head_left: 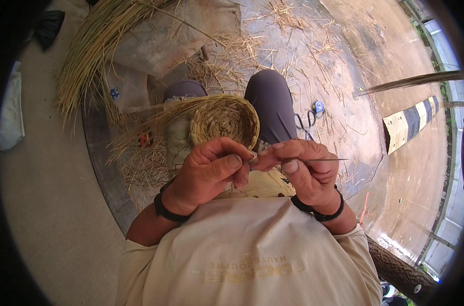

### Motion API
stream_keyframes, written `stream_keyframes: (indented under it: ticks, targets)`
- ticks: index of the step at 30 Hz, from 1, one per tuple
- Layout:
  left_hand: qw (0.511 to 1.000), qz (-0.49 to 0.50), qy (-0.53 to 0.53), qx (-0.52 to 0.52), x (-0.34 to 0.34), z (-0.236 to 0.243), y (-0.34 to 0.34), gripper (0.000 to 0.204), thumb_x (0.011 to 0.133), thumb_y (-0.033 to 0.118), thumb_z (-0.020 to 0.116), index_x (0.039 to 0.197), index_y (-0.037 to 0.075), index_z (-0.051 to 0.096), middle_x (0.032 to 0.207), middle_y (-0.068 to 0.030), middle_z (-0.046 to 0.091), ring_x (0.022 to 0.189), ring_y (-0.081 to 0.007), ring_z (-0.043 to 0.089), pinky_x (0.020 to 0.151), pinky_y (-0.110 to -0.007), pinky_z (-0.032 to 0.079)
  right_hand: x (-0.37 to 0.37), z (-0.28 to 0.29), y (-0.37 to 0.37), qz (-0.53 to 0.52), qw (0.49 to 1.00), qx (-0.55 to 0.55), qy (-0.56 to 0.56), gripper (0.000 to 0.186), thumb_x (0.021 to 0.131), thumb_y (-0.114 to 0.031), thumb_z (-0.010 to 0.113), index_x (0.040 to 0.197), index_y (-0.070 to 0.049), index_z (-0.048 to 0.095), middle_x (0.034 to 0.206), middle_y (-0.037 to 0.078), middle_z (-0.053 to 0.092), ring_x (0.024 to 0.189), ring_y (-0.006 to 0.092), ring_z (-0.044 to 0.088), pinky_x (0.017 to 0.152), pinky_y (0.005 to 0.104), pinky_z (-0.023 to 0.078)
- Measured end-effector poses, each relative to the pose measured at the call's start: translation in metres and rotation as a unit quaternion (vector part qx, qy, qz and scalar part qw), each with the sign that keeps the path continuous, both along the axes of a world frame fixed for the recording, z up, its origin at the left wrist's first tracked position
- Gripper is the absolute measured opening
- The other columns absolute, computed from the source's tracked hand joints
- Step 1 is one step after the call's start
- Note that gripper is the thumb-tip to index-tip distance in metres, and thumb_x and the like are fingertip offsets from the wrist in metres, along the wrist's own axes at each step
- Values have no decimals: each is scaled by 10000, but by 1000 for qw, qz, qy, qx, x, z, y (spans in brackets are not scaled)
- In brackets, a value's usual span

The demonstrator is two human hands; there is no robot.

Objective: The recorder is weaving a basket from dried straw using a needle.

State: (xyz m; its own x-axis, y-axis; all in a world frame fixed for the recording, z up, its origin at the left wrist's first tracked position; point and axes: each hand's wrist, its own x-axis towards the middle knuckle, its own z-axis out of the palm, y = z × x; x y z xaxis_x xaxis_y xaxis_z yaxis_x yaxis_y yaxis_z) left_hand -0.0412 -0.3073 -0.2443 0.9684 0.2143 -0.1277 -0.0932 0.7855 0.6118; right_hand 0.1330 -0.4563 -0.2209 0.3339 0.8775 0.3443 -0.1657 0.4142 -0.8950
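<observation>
My right hand [308,166] pinches a long, thin needle [326,160] between thumb and fingers, its pointed end sticking out to the right. My left hand [211,171] is closed at the needle's other end, thumb against the fingers. Whatever lies between those fingertips is too small to make out. Just beyond my hands, a round coiled straw basket [224,122] rests tilted on my lap, its hollow facing up. Loose straw strands [160,113] trail off its rim to the left.
A large bundle of long straw [91,56] lies at the far left beside clear plastic sheeting [155,43]. Straw scraps [283,15] litter the ground. Black-handled scissors [306,122] and a blue tape measure [318,107] lie right of my knee. A striped barrier [410,122] lies farther right.
</observation>
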Motion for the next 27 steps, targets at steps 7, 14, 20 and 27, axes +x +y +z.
stream_keyframes:
  ticks: [7, 14, 20, 27]
  targets:
    - [999, 33, 6, -4, 2, -2, -1, 171, 1056, 156, 581, 1160, 28, 624, 841, -98, 680, 711, -157, 635, 647, -320, 532, -5, -5, -2, -4, 990, -75, 116, 275, 1026, 17, 561, 1296, 73, 568, 1156, 215, 705, 1045, 302, 730, 834, 370, 631]
    - [993, 32, 62, -90, -2, 8, 3, 151, 1059, 175, 576, 1175, 95, 630, 720, -70, 628, 452, -85, 469, 421, -245, 394, 2, -12, 1, -30, 972, -103, 209, 256, 1045, -49, 566, 1281, 48, 559, 1108, 197, 713, 958, 298, 753, 751, 348, 636]
    - [993, 49, 101, 29, 0, 16, 1, 523, 1050, 223, 597, 1527, 141, 399, 679, -39, 578, 409, -52, 368, 397, -219, 325, 7, -18, 3, 2, 972, -143, 188, 231, 1057, -76, 526, 1257, 31, 566, 999, 167, 716, 887, 284, 747, 740, 373, 629]
    - [985, 12, 69, 157, 4, 26, 2, 816, 1034, 244, 628, 1648, 178, 95, 683, -24, 565, 453, -45, 382, 440, -202, 328, -2, -7, 14, 103, 929, -257, 244, 254, 1093, -161, 477, 1232, 5, 610, 794, 38, 631, 674, 130, 591, 613, 286, 502]
